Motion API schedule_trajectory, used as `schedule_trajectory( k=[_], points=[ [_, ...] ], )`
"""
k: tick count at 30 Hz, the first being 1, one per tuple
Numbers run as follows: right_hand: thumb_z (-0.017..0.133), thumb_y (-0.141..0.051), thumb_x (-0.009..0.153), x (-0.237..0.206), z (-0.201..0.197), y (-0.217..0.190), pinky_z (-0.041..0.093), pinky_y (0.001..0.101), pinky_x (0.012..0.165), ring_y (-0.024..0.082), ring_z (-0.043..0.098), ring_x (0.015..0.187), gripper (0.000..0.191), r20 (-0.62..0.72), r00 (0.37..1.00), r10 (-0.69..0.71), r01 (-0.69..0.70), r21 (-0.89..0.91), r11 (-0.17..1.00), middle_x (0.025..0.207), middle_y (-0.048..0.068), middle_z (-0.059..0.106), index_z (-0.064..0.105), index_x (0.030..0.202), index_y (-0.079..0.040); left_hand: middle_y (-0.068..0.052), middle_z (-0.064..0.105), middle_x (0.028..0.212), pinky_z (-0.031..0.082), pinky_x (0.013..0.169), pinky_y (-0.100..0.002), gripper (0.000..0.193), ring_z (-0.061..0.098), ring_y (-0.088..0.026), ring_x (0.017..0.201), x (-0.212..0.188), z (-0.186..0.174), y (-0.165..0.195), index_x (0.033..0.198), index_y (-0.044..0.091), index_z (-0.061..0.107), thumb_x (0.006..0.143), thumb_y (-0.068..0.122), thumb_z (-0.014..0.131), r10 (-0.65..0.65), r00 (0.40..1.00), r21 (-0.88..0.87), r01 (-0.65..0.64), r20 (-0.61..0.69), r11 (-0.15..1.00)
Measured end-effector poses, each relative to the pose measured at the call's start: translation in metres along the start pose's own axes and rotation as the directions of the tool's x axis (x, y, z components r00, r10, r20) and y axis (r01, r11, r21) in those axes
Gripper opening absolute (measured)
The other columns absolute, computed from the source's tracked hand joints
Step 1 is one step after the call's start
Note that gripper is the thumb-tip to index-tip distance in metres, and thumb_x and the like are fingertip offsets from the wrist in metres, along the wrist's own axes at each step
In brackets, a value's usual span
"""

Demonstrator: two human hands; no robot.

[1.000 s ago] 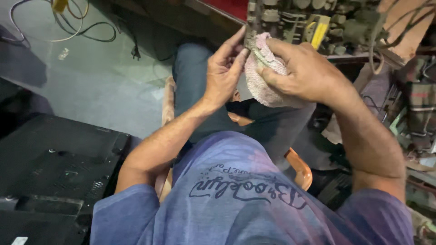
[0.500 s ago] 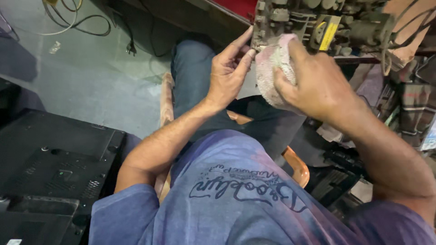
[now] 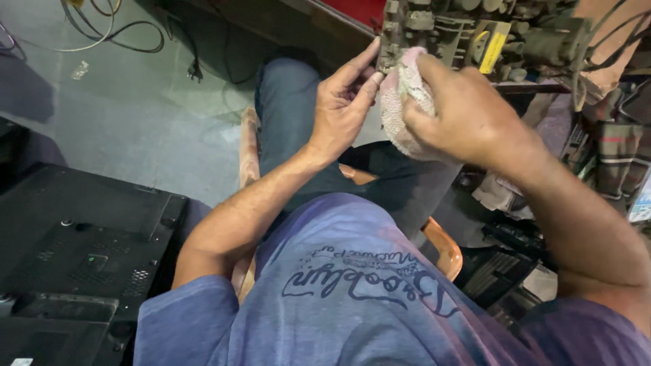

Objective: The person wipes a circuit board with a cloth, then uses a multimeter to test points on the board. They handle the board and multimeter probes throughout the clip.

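A pinkish cloth is pressed against the near edge of a dusty circuit board at the far right. Small components could be snagged and bent if the cloth is dragged hard. The cloth is clenched in the right hand; the board's edge is steadied by the extended fingers of the left hand, which grasps nothing.

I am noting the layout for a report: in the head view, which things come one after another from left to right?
Black flat device on the floor → left hand → pinkish cloth → right hand → yellow part on the dusty circuit board.
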State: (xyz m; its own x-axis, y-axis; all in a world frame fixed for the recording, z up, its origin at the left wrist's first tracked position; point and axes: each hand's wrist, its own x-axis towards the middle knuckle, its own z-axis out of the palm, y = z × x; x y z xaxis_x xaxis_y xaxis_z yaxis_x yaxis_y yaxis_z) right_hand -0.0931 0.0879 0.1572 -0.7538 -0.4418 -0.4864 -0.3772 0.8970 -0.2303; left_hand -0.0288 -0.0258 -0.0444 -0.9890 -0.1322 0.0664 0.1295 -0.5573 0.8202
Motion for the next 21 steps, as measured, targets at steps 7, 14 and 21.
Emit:
schedule_trajectory(
  k=[7,14,21],
  points=[
    [0.064,-0.026,0.094,-0.056,0.012,0.004,0.052,0.0575,0.063,0.048,0.064,0.061,0.052,-0.152,0.988,-0.006,-0.027,-0.213,0.977,0.065,0.028,0.062,0.055,0.134,0.005,0.005,0.063,0.093,0.046,0.07,-0.019,0.047,0.051,0.0,0.073,0.0,0.002,0.003,0.155,0.011,0.052,0.11,0.004,0.066,-0.013,1.0,0.04,0.014,-0.018,0.999],
    [0.064,-0.027,0.09,-0.103,0.02,0.052,0.054,0.0562,0.072,0.046,0.068,0.075,0.044,-0.135,0.955,0.265,-0.29,-0.22,0.931,0.078,0.026,0.067,0.062,0.129,-0.006,0.005,0.064,0.098,0.047,0.068,-0.018,0.048,0.052,-0.001,0.076,-0.002,0.002,0.01,0.155,0.011,0.051,0.11,0.004,0.064,-0.059,0.998,0.067,0.06,-0.024,0.996],
    [0.063,-0.021,0.1,-0.136,-0.009,0.154,0.055,0.0488,0.081,0.038,0.07,0.095,0.029,-0.513,0.82,0.255,-0.389,-0.172,0.905,0.106,0.021,0.07,0.064,0.124,-0.005,0.004,0.062,0.107,0.051,0.078,-0.02,0.043,0.056,-0.002,0.089,-0.008,-0.002,0.012,0.152,0.008,0.052,0.111,0.01,0.062,-0.086,0.996,0.009,0.087,-0.035,0.996]
  ],
)
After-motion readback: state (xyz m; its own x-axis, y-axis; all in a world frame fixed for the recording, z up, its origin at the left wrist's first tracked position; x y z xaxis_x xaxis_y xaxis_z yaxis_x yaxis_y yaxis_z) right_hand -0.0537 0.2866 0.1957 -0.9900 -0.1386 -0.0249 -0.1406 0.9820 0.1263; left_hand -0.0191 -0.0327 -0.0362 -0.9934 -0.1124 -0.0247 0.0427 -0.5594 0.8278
